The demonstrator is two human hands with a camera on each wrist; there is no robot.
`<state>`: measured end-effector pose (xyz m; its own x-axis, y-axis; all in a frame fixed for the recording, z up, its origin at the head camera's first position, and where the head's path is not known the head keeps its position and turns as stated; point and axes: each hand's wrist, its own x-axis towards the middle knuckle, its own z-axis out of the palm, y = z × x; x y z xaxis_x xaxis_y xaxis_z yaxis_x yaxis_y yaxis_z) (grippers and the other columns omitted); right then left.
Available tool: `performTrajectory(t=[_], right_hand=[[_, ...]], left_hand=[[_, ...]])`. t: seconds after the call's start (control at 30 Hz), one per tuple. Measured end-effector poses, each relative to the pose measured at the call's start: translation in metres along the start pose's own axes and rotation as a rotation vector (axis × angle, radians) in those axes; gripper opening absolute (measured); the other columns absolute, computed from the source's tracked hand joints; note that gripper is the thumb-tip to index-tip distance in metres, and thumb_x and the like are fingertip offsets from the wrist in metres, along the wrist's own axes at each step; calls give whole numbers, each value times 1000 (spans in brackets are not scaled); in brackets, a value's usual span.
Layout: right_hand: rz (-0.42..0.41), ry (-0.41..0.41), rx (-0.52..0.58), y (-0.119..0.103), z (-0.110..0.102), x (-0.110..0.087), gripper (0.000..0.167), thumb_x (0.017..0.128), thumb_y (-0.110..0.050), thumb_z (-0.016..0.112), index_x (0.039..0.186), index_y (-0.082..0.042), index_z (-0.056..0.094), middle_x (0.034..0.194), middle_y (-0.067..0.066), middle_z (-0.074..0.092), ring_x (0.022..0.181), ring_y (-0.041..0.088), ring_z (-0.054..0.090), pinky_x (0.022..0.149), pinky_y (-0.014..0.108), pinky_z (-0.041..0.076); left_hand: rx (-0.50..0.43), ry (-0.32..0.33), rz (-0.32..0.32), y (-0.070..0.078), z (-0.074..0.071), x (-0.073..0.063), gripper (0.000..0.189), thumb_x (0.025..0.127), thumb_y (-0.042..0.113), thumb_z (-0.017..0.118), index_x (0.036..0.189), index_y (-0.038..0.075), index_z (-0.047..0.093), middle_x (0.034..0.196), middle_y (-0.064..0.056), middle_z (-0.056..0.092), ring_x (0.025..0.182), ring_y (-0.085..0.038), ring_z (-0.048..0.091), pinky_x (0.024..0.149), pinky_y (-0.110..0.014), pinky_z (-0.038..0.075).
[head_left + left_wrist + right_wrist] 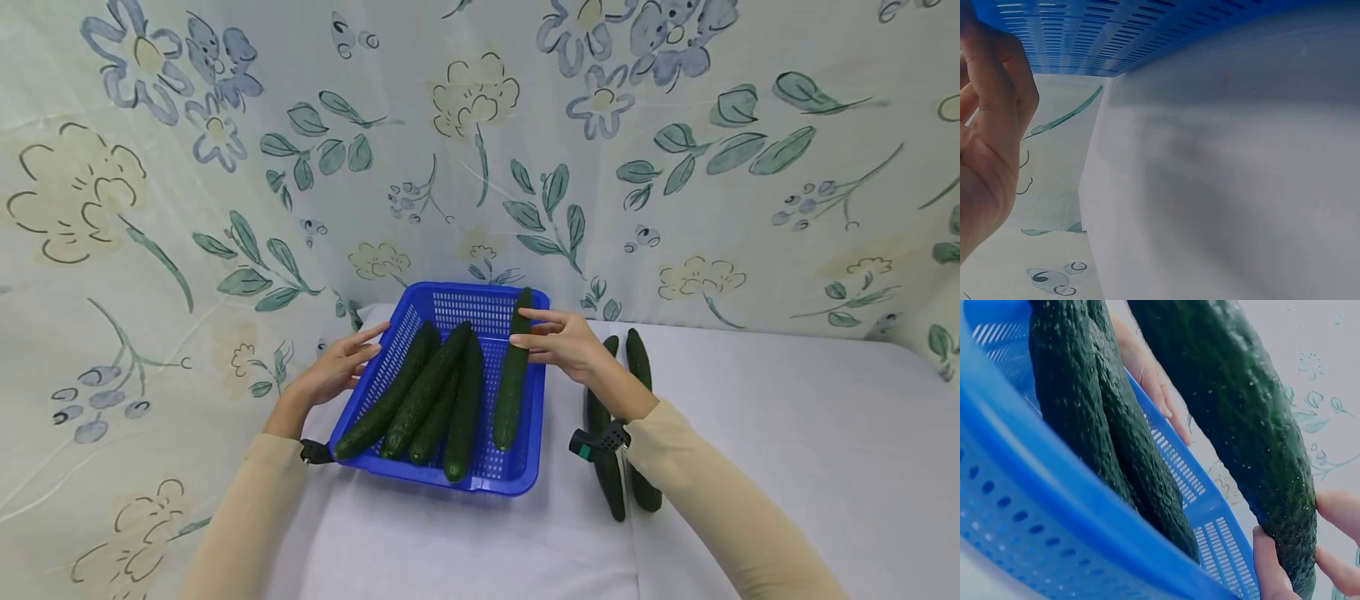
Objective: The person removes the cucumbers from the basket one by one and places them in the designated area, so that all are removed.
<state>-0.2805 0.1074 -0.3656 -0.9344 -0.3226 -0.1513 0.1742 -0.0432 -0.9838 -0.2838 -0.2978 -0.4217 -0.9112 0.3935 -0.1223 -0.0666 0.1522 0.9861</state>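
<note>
My right hand (568, 346) pinches a long dark green cucumber (512, 396) near its far end, thumb on one side and fingers on the other. This cucumber hangs over the right part of a blue plastic basket (531, 475), its near end pointing toward me. Several more cucumbers (426, 390) lie lengthwise, side by side and overlapping, in the basket's left half. At the basket's left rim, my left hand (332, 372) rests its extended fingertips against the edge. The left wrist view shows that hand (991, 125) beside the slotted basket wall (1085, 37).
Two cucumbers lie on the white tablecloth (750, 417) right of the basket; the nearer one (606, 467) and the outer one (640, 358) are partly covered by my right forearm. A flower-patterned cloth (465, 192) rises behind the basket and along the left side.
</note>
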Motion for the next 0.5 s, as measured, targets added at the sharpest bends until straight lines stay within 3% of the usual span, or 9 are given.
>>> performTrajectory(t=[0.27,0.5], right_hand=[[0,14,-1,6,-18,-5,64,90,-1,72,148,-3,45,145,28,35,106,25,62,88,38,56],[-28,20,-78,9,-38,-11,66,91,-6,73,150,-3,43,149,29,33,124,38,51,93,42,53]], left_hand=[[8,10,-10,-1,0,0,54,108,26,45,159,24,27,142,-26,49,99,-26,70,75,-40,60],[3,13,-14,0,0,0,54,108,27,45,159,25,28,141,-25,51,97,-25,70,74,-40,60]])
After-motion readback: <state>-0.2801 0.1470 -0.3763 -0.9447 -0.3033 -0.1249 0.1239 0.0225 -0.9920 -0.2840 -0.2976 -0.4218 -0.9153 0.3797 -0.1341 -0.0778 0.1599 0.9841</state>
